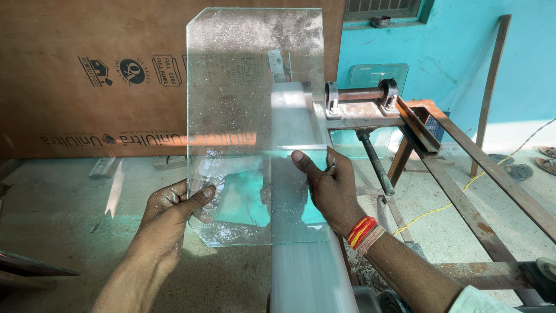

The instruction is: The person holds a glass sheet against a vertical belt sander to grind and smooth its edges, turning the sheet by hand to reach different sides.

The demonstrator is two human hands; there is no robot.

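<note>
I hold a clear glass pane with clipped corners upright in front of me. It is wet and speckled with droplets. My left hand grips its lower left edge, thumb on the near face. My right hand grips the right edge lower down, with a red and yellow thread band at the wrist. The pane stands against a blurred grey sanding belt that runs from near my body up behind the glass.
A rusty metal frame carries the belt's roller and shaft at the right. A brown plywood sheet leans at the back left. A second glass pane stands against the turquoise wall. Sandals and a yellow cable lie on the floor.
</note>
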